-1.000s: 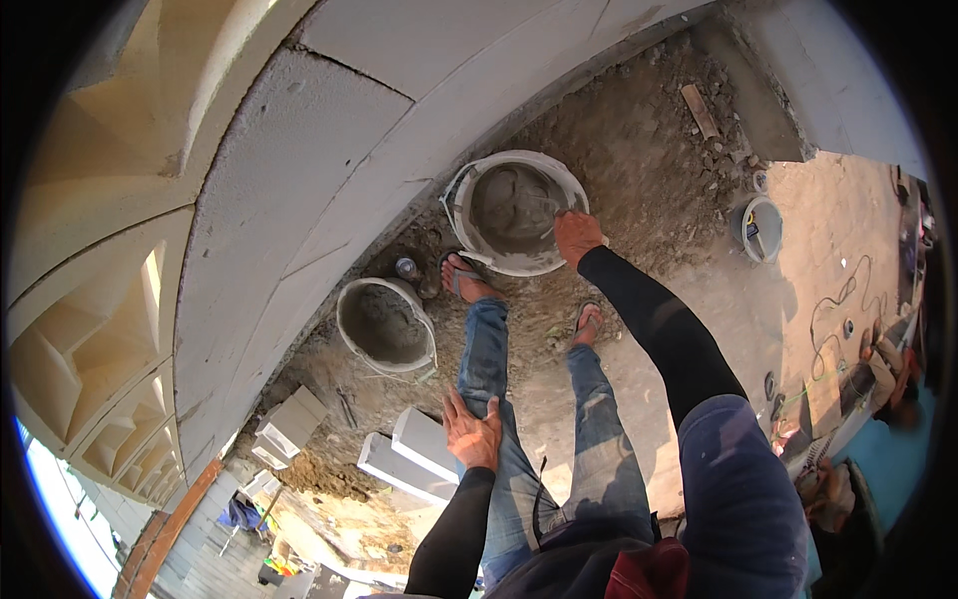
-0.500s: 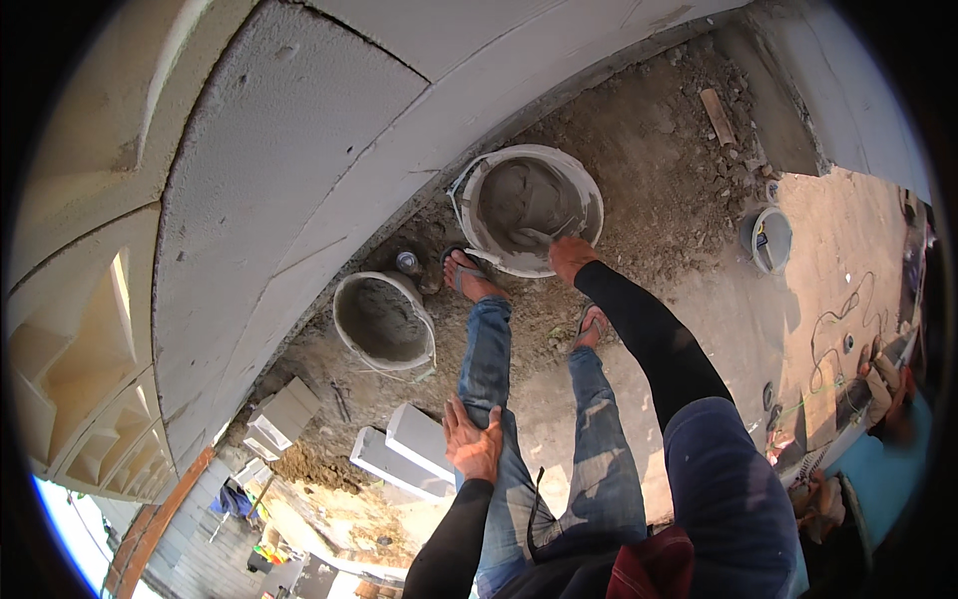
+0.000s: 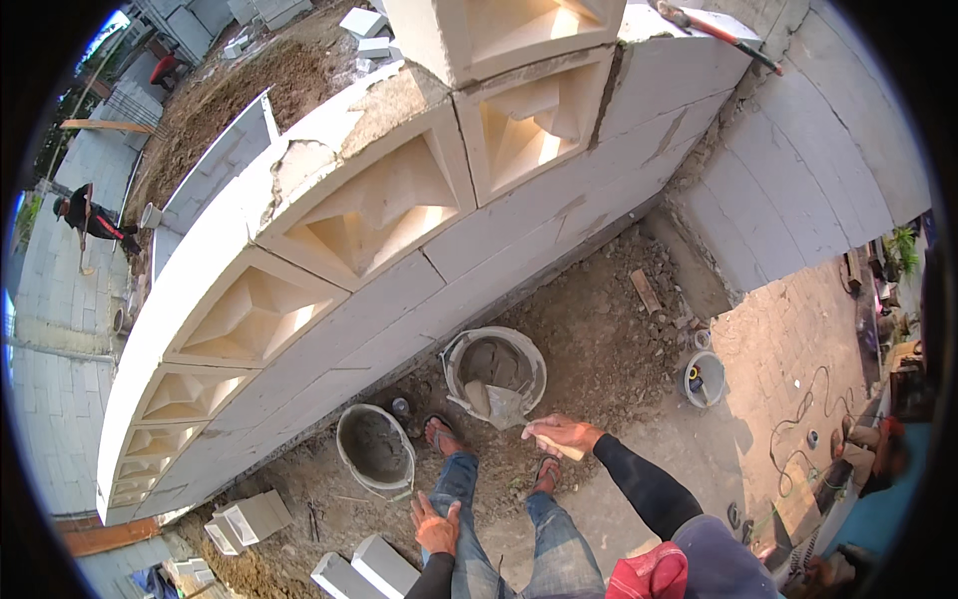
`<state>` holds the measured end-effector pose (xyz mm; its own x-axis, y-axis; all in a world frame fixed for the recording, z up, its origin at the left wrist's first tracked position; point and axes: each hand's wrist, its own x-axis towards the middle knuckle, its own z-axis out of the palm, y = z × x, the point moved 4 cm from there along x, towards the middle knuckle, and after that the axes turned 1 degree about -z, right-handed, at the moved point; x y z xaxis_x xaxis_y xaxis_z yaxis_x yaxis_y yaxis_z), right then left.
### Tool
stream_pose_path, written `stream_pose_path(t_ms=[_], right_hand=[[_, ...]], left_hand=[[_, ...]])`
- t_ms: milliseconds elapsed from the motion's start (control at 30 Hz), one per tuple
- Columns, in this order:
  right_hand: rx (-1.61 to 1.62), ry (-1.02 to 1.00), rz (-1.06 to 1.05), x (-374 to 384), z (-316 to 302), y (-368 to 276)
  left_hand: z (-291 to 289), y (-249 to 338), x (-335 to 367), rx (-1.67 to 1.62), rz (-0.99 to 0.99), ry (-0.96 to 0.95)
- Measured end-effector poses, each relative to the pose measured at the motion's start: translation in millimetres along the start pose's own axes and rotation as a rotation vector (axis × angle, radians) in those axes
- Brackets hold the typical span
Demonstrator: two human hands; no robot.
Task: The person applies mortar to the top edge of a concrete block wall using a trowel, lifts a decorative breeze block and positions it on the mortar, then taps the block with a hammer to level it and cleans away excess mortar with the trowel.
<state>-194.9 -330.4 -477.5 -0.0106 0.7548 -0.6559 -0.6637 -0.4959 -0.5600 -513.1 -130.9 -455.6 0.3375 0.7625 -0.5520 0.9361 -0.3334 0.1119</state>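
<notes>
Right hand: well apart from the left, clamped around the wooden handle of a trowel, palm side partly hidden.
Left hand: resting on the left leg of the jeans, fingers spread, gripping nothing.
Trowel: tilted over the near rim of the large bucket, grey mortar on the blade; contact with the rim too unclear to tell.
Large bucket: upright on the ground, near the edge along the wall, part-filled with wet grey mix.
Smaller bucket: left of the feet, near the same edge of the ground, with grey mix inside.
Pale blocks: on the ground left of the legs, near the wall.
Wall top: lined with cream relief blocks; bears a red-and-black tool near the far corner.
</notes>
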Motion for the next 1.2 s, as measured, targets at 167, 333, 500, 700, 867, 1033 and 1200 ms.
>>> stream_pose_path(t_ms=[167, 333, 500, 700, 867, 1033, 1200], right_hand=[[-0.023, 0.085, -0.182, -97, 72, -89], [-0.087, 0.157, -0.299, -174, 130, -178], [-0.161, 0.259, -0.345, -219, 189, -261], [-0.495, 0.435, -0.439, -262, 230, -374], [-0.969, 0.629, -0.574, -240, 234, -456], [-1.659, 1.066, -0.963, -196, 211, -470], [-1.680, 1.349, -1.005, -151, 184, -439]], left_hand=[[-18, -26, 40, -0.426, -0.057, -0.011], [-39, -83, 64, -0.518, -0.011, -0.099], [-56, -172, 76, -0.323, -0.229, -0.267], [-82, -282, 102, -0.358, -0.304, -0.314], [-116, -303, 122, -0.576, -0.222, -0.244], [-134, -254, 89, -0.970, -0.258, -0.106], [-148, -209, 41, -1.039, -0.361, -0.187]])
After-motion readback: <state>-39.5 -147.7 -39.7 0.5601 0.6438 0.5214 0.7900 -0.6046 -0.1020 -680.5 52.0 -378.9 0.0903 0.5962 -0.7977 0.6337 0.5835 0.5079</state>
